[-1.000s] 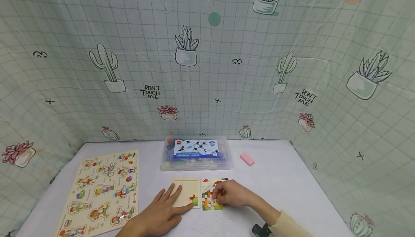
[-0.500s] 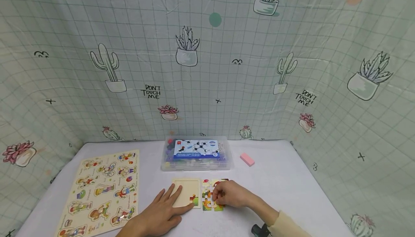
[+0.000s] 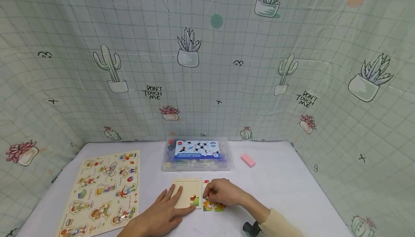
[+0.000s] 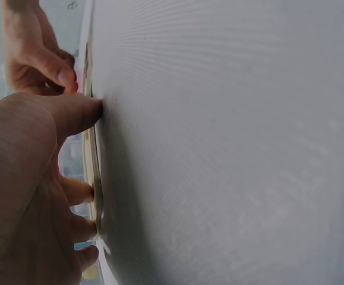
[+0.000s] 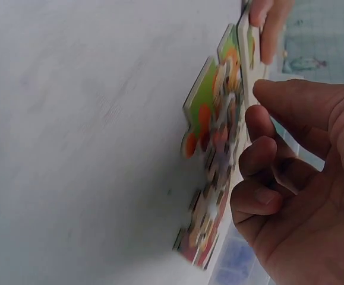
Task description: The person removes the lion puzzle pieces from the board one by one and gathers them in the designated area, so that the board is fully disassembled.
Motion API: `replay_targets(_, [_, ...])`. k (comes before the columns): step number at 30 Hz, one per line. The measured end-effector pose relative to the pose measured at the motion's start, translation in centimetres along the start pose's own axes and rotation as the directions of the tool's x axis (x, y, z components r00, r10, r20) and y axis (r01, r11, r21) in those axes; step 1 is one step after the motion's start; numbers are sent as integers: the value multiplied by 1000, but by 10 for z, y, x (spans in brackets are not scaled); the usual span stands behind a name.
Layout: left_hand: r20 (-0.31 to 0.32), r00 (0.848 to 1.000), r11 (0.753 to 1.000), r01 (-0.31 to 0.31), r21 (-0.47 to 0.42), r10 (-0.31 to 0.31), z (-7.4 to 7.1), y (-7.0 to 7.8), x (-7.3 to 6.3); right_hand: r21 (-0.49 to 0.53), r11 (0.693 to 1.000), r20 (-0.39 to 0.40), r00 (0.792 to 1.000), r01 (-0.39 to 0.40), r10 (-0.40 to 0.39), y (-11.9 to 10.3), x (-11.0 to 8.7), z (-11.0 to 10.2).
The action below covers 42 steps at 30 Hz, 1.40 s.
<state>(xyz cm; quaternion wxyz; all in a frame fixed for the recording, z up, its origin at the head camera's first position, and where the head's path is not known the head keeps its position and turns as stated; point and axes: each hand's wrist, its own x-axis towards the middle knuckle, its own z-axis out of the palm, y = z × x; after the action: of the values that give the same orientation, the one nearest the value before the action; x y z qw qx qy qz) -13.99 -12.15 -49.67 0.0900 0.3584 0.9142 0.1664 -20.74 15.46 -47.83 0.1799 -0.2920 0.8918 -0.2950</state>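
Note:
My left hand [image 3: 163,211] lies spread on a small square wooden puzzle tray [image 3: 186,189], its fingers straight across the frame. One green-and-red jigsaw piece [image 3: 195,200] sits in the tray's lower right corner. Beside the tray, several loose jigsaw pieces [image 3: 207,205] lie grouped on the table. Over them is my right hand [image 3: 223,192], fingers curled and thumb near the index finger. The right wrist view shows the hand [image 5: 302,160] close above the pieces [image 5: 200,95]; whether its fingertips pinch one cannot be made out.
A clear plastic case [image 3: 197,165] with a molecular model label stands behind the tray. A pink block [image 3: 248,160] lies to its right. At the left is a large wooden picture board [image 3: 97,201] with cartoon figures. A patterned curtain [image 3: 217,60] hangs behind the table.
My right hand has shifted left over the loose pieces, closer to the tray. The left hand stays on the tray. The head view has moved very slightly.

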Motion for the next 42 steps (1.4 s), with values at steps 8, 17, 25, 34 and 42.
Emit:
replay_targets(8, [5,1000,1000,-8,3,8,1,-1,1,-130,989,22,997,73,-71,-14,15,10])
replay_targets(17, [0,1000,1000,-10,14,10,2,-1,0,-189,979,20,997,76,-73,-19,18,16])
replay_targets(25, [5,1000,1000,-10,18,10,1,0,0,-61,998,-27,1000,4,-6,-23,21,19])
replay_targets(34, [4,1000,1000,-7,30,7,-1,2,0,169,986,-46,999,1,7,-19,15,14])
replay_targets(42, [7,1000,999,-9,31,9,-2,3,0,283,958,-39,997,-58,72,7,-15,-15])
